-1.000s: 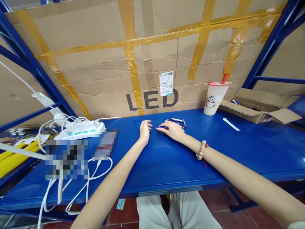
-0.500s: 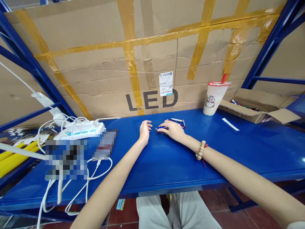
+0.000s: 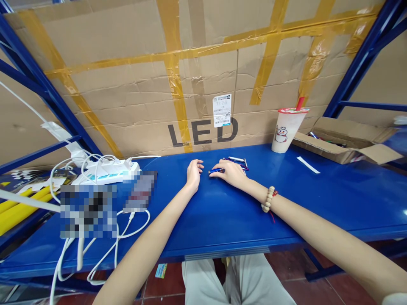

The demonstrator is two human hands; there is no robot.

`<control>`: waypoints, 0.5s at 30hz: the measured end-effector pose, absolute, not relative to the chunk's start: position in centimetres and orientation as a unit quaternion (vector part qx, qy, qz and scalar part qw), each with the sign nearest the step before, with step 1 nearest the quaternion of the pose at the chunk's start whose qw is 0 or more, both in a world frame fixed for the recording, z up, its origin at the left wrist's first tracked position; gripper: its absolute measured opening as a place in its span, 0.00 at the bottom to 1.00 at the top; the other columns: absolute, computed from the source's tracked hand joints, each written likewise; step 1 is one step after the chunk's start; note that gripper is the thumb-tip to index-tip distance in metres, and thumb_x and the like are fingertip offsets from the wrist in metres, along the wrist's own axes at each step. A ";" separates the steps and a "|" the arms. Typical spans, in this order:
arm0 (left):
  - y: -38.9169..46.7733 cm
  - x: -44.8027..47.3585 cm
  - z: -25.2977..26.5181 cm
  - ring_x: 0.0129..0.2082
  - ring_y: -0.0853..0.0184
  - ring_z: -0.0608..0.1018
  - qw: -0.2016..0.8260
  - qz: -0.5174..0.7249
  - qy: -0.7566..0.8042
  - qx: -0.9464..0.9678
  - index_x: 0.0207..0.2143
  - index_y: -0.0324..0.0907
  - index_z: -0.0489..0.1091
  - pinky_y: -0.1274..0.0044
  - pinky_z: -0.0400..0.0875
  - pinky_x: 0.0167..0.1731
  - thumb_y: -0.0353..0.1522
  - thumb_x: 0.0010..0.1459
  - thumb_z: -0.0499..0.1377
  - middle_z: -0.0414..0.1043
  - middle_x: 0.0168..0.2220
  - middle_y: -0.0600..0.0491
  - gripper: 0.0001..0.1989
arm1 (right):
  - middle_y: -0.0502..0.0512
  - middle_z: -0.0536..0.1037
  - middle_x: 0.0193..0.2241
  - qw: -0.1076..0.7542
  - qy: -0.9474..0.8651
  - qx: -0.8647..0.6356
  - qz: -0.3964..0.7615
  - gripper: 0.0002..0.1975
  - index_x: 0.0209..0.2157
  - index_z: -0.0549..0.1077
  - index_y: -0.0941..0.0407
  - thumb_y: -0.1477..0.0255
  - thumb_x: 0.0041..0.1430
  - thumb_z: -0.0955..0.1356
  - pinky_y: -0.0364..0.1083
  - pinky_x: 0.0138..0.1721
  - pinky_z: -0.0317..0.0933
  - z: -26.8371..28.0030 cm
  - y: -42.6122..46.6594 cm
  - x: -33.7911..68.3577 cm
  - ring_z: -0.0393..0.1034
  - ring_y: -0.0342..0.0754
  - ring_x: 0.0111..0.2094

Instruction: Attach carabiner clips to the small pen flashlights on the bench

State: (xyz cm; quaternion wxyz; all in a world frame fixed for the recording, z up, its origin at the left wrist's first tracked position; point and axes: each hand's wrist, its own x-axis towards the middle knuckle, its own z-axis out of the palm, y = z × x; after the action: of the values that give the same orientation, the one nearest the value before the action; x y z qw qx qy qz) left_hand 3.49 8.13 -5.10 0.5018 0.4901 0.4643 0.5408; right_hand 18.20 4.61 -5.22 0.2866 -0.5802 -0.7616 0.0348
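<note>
On the blue table [image 3: 203, 220], my left hand [image 3: 193, 174] rests on its side, fingers loosely bent and apart, with nothing visible in it. To its right, my right hand [image 3: 231, 173] lies palm down with thumb and fingers closed round a slim blue pen [image 3: 216, 170]. The pen's tip end points left, toward my left hand; the rest of it is covered by my fingers. Just behind my right hand lie several slim pieces that look like pens or pen parts, including a silvery one [image 3: 237, 160]. My hand partly hides them.
A paper cup with a red straw [image 3: 283, 133] stands at the back right, beside an open cardboard box [image 3: 341, 153] and a white strip [image 3: 308, 164]. At left are a power strip [image 3: 106, 171], a blurred phone [image 3: 140, 191] and white cables [image 3: 117, 237]. A large carton [image 3: 133, 101] stands behind.
Both hands stay almost where they were. The blue pen in my right hand shows slightly more from under the fingers; the view has shifted very slightly.
</note>
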 end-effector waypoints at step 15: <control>8.1 3.5 -5.1 0.22 0.75 0.63 0.499 0.543 0.463 0.492 0.30 0.34 0.66 0.81 0.55 0.23 0.32 0.55 0.45 0.64 0.26 0.52 0.12 | 0.49 0.71 0.35 0.283 -0.780 -0.558 0.008 0.17 0.38 0.76 0.50 0.55 0.52 0.66 0.39 0.32 0.50 -5.4 4.7 18.5 0.65 0.40 0.38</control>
State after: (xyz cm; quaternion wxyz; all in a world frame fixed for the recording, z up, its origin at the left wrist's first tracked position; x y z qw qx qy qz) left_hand 3.46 8.12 -5.09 0.4988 0.4919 0.4633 0.5428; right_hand 18.47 4.73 -5.43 0.2833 -0.5581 -0.7799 0.0081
